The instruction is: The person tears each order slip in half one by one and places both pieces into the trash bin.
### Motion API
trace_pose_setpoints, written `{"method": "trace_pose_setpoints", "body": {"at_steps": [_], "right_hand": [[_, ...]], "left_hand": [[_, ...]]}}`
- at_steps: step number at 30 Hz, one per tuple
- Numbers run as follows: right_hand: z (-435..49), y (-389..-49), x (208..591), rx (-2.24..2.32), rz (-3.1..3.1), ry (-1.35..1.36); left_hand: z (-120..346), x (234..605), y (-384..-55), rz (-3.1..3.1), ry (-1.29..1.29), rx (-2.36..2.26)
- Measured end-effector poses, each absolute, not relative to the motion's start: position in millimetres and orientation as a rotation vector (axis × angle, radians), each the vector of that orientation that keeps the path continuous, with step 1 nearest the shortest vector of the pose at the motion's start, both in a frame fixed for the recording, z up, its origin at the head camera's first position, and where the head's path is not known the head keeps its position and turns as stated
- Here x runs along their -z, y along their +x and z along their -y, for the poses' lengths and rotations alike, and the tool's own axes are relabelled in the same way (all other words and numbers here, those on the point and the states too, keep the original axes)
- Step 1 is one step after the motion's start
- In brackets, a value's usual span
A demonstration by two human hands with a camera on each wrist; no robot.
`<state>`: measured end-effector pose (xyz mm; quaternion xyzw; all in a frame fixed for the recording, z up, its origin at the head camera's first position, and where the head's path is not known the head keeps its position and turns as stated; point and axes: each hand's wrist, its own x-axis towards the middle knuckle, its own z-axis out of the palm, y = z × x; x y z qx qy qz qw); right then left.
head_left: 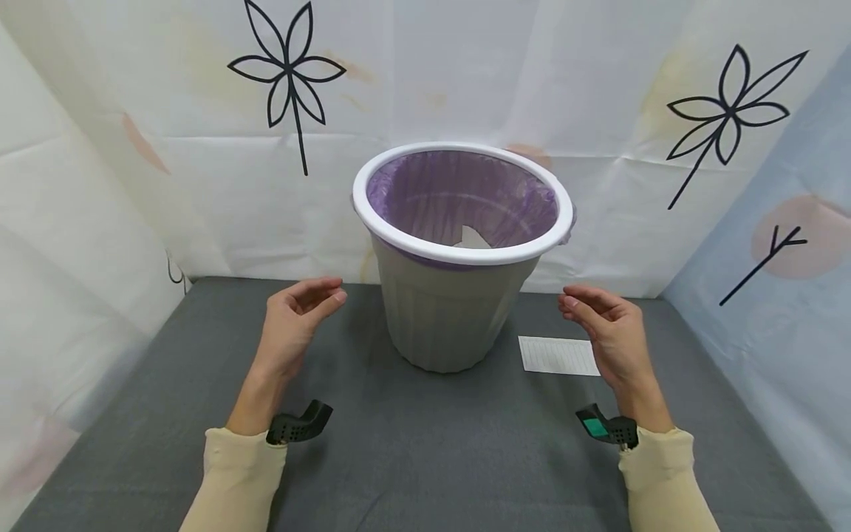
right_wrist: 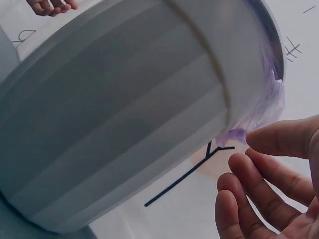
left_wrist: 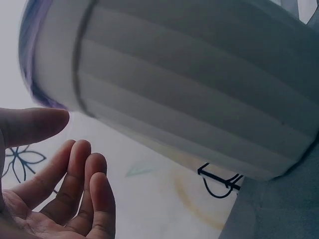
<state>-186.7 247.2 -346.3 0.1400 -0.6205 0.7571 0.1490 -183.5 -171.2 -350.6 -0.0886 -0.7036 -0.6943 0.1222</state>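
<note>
A grey trash can (head_left: 452, 318) with a white rim ring (head_left: 465, 254) stands upright at the back middle of the table. Inside it hangs a purple trash bag (head_left: 452, 196), folded out under the ring, and a pale scrap (head_left: 473, 237) shows within. To the can's left, my left hand (head_left: 297, 318) hovers apart from it, fingers loosely bent and holding nothing. On the other side my right hand (head_left: 610, 332) is likewise raised with nothing in it. In the right wrist view, purple bag film (right_wrist: 264, 112) sticks out beneath the rim near the thumb.
A white lined paper card (head_left: 557, 356) lies on the grey tabletop (head_left: 425, 451), partly behind my right hand. White cloth (head_left: 432, 74) printed with black flowers hangs behind the can, with bluish cloth (head_left: 798, 332) on the right. Each wrist carries a black strap mount (head_left: 299, 423).
</note>
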Motion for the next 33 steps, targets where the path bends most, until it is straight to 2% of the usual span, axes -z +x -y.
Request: {"method": "trace_pose_setpoints", "body": {"at_steps": [8, 20, 25, 33], "right_hand": [[-258.3, -192.2, 353.1, -2.027, 1.871, 0.319], [-304.7, -205.9, 398.8, -1.356, 2.507, -0.145], [-320.4, -213.2, 420.0, -1.229, 2.766, -0.132], [-326.9, -215.4, 436.8, -0.965, 3.009, -0.087]], "left_hand": [[147.1, 348.4, -173.7, 2.018, -0.349, 2.017], [99.1, 345.9, -150.8, 1.974, -0.552, 1.973], [72.8, 354.4, -140.0, 2.014, -0.719, 1.92], [32.8, 381.4, -128.7, 2.314, -0.837, 1.92]]}}
